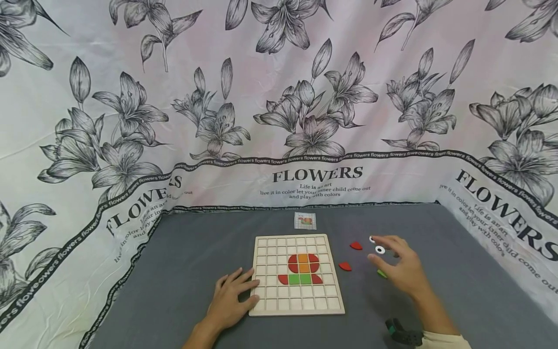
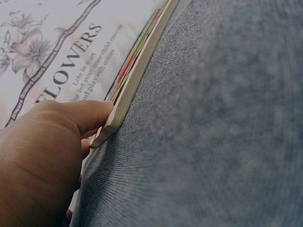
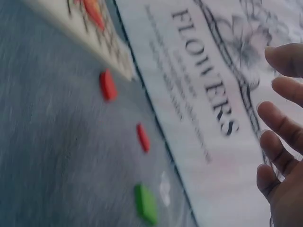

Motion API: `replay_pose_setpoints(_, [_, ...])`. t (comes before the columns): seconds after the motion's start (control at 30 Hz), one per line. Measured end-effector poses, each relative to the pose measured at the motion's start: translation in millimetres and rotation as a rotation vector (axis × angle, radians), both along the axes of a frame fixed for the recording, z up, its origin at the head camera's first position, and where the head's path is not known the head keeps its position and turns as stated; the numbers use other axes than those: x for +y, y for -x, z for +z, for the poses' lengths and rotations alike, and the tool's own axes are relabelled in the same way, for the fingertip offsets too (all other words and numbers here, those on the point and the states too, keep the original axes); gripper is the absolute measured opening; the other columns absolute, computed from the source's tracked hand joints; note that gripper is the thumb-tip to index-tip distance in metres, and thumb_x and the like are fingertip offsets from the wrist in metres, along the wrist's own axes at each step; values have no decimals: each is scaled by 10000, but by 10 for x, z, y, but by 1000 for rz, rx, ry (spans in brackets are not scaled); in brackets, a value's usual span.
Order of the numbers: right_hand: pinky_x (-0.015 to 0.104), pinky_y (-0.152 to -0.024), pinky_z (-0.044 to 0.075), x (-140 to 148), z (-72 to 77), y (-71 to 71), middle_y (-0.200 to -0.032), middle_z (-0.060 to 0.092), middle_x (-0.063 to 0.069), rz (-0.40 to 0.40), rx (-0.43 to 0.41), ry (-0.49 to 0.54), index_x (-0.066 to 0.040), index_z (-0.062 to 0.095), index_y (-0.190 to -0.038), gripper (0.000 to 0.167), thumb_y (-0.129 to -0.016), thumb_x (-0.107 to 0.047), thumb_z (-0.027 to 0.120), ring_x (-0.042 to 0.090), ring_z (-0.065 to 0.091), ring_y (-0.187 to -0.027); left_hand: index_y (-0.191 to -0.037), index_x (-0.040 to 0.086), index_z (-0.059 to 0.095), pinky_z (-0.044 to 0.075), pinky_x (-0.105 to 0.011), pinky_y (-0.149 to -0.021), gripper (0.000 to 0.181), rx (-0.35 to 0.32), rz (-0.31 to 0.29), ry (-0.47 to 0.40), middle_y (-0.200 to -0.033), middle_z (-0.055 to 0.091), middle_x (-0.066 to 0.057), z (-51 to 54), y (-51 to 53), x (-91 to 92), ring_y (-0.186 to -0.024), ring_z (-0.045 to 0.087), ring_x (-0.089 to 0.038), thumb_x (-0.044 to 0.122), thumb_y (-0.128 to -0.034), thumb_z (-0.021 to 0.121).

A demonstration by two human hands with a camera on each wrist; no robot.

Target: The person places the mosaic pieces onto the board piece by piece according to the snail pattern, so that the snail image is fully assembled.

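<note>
A wooden grid board lies on the grey cloth, bearing red rounded pieces, orange squares and green squares. My left hand rests at its left edge, fingers spread and fingertips touching the rim. To the right of the board, my right hand is held with thumb and fingers apart, and the right wrist view shows nothing between them. By its fingertips in the head view is a white ring with a black centre; another white piece is partly covered.
Two loose red pieces and a green piece lie between the board and my right hand. Behind the board is a small picture card. A flower-printed curtain borders the table at the back and sides.
</note>
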State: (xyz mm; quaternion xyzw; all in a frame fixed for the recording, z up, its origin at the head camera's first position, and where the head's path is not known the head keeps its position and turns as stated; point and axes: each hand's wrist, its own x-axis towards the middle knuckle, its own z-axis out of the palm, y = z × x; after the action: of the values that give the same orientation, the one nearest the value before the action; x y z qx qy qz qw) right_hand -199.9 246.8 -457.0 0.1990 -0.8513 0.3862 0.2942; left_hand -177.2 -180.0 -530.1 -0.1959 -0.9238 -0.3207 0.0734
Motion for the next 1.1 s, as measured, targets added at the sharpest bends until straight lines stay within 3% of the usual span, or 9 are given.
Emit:
replay_pose_setpoints(0.13, [293,-665,370,123,-130,24,-1057,625,61,-63,-60,-24,-59,681,-1176,430,-769,-92,814,34,479,-923,-1219,185,703,152,-624,-1036,405,0,3,-4,-1424,492,-10,5,-2,-1,-1351,347,-331,437,-908,640])
replay_pose_setpoints(0.27, [333,-672,427,201,-249,45,-1020,634,92,-109,-113,-41,-41,686,-1156,420,-766,-126,819,149,534,-901,-1218,185,703,157,-630,-1030,407,-2,5,4,-1422,495,-9,4,1,1,-1350,349,-332,443,-912,632])
replay_pose_setpoints(0.4, [448,-711,459,258,-345,61,-1008,630,112,-144,-219,-63,-37,683,-1169,443,-778,-197,817,316,574,-889,-1221,185,701,157,-635,-1028,411,-11,5,10,-1426,490,-6,6,-1,1,-1352,344,-333,449,-916,624])
replay_pose_setpoints(0.7, [500,-744,466,348,-477,75,-1037,614,157,-202,-410,-178,21,677,-1140,499,-776,-296,805,339,607,-880,-1220,184,702,153,-629,-1029,408,-10,6,-7,-1426,489,-10,16,-9,-4,-1351,346,-335,444,-913,631])
replay_pose_setpoints(1.1, [556,-791,415,356,-510,57,-969,566,158,-248,-457,-240,-1,713,-950,261,-777,-178,795,360,577,-870,-1226,201,699,150,-614,-1034,411,-24,14,1,-1429,486,4,5,2,2,-1354,345,-321,455,-909,633])
